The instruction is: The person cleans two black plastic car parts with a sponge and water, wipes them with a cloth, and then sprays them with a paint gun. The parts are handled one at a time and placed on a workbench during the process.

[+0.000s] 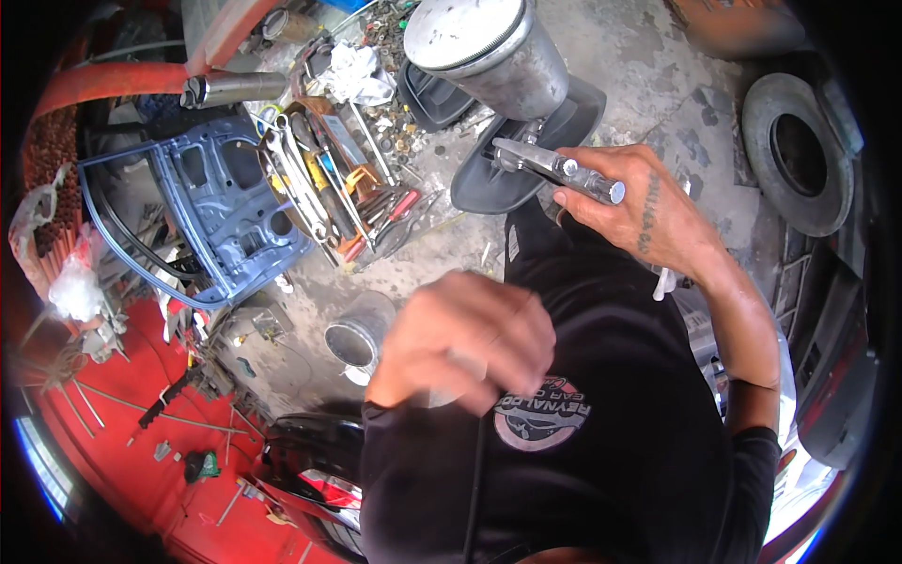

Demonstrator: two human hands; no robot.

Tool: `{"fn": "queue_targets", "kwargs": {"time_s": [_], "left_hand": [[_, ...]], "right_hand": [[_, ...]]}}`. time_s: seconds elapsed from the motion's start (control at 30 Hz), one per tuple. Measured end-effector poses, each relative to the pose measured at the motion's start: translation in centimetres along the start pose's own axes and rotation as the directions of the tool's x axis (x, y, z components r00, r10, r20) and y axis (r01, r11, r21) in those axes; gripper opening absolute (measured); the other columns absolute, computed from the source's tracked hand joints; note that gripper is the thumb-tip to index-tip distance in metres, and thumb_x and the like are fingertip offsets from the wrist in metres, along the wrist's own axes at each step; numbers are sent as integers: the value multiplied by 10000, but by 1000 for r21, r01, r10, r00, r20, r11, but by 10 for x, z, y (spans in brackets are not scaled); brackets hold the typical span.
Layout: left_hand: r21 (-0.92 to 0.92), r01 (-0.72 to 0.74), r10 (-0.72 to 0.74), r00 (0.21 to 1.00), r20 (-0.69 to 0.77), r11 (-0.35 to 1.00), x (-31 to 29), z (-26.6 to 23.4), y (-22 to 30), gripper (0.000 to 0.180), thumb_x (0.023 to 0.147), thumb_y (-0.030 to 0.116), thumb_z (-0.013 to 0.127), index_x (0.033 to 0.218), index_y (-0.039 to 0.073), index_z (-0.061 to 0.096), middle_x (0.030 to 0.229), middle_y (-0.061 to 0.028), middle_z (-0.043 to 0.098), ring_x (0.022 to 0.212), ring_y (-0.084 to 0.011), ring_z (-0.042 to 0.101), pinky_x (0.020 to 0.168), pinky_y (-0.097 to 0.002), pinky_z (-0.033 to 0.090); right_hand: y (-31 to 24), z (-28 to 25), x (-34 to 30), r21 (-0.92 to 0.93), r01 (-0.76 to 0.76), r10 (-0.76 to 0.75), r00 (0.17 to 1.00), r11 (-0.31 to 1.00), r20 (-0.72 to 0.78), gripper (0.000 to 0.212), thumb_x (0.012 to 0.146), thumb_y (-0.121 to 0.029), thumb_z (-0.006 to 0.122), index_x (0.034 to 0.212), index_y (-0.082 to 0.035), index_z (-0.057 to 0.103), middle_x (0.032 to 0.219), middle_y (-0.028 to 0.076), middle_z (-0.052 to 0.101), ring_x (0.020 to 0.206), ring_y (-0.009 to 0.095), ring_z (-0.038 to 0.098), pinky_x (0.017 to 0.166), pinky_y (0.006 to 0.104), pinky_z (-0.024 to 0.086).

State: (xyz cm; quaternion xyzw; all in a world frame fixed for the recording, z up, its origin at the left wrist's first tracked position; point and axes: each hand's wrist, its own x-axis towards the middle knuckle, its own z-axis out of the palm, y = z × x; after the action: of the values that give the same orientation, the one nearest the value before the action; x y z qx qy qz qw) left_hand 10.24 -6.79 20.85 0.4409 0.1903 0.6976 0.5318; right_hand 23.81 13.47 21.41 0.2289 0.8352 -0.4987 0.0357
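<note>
My right hand (653, 211) is closed around a metal spray gun (550, 167), its fingers curled about the handle. A round, silvery paint cup (493, 61) with a stained lid is fixed to the gun. Behind the gun, on the concrete floor, lies a dark oval plastic piece (484, 179), partly hidden by the cup and gun. My left hand (470, 334) is raised in front of my black shirt (611, 376). Motion smears its bent fingers, and I cannot make out whether anything is between them.
Wrenches (301, 179), pliers and other tools lie in a pile at the left. Beside them is a blue car door panel (225, 211). A metal can (355, 340) stands near my left forearm. At the right lies a tire (766, 141). White crumpled paper (359, 75) lies among debris.
</note>
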Motion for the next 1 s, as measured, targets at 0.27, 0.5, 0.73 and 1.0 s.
{"fn": "queue_targets", "kwargs": {"time_s": [0.27, 0.5, 0.73, 1.0], "left_hand": [[-120, -527, 541, 822, 179, 841, 54, 31, 76, 213, 897, 101, 652, 754, -36, 730, 700, -158, 687, 646, -292, 698, 721, -459, 585], [-130, -578, 592, 784, 183, 806, 56, 34, 91, 195, 879, 109, 665, 759, -30, 730, 702, -153, 683, 651, -287, 694, 730, -460, 579], [-89, -551, 556, 801, 223, 830, 58, 41, 94, 179, 861, 116, 679, 765, -25, 731, 704, -149, 680, 656, -282, 691, 739, -462, 573], [-91, -524, 525, 795, 304, 847, 68, 36, 100, 164, 841, 125, 695, 771, -19, 732, 706, -144, 676, 662, -277, 688, 750, -463, 566]], "right_hand": [[-8, 5, -6, 56, -144, 147, 988, 988, -54, 405, 935, -236, 686, 1214, 57, 678, 976, 285, 718, 847, 409, 709, 802, 436, 550], [-6, 10, -17, -21, -21, 16, 978, 1000, -208, 377, 917, -195, 705, 1215, 34, 682, 975, 255, 730, 852, 411, 718, 781, 434, 566], [-7, 39, -14, -11, 27, -27, 998, 1000, -63, 391, 918, -172, 736, 1215, 73, 667, 1103, 270, 722, 999, 391, 727, 887, 399, 552], [-5, 27, -23, 83, -84, 92, 990, 993, -106, 420, 921, -198, 718, 1260, 46, 663, 969, 231, 746, 847, 321, 744, 793, 387, 565]]}}
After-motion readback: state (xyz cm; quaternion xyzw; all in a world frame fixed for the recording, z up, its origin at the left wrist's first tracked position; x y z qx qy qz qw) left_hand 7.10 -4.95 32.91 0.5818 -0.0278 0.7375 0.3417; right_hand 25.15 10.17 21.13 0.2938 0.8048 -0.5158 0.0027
